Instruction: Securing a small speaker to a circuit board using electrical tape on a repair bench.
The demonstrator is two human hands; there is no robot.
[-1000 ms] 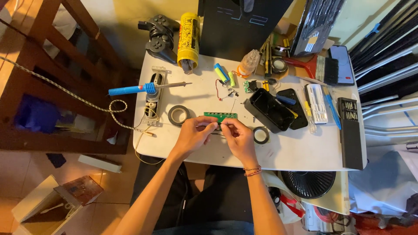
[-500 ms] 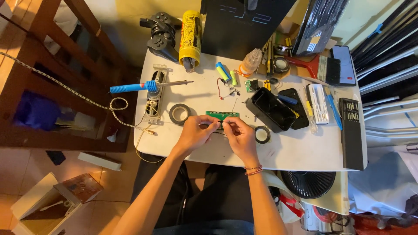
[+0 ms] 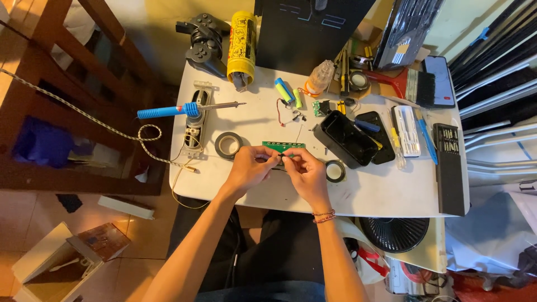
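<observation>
Fingers: both sets pinch together right over the near edge of a narrow green rectangular circuit board (image 3: 283, 146), lying on the white bench (image 3: 380, 190).
Left hand (image 3: 250, 169): fingertips closed on something tiny at the board's edge, likely steadying it; what it is, too small to tell.
Right hand (image 3: 305, 172): fingertips clamped on a small dark piece, meeting the left hand's tips; thread bracelet at the wrist.
Board position: middle of the bench, just ahead of the person, part of it covered by the fingers.
Close by, left: a roll of dark tape (image 3: 228, 145) lies flat, within easy reach.
Close by, right: a smaller black tape roll (image 3: 335, 171) just beside the right hand, and an open black plastic case (image 3: 347, 138) set at an angle.
Further left: a blue-handled soldering iron (image 3: 178, 110) rests across a pale oblong speaker frame (image 3: 196, 120), apparently to keep its tip off the bench.
Far edge: yellow cylinder can (image 3: 241, 47) and a dark game controller (image 3: 202, 42).
Hard to see: the contact point itself, hidden under the fingertips.
</observation>
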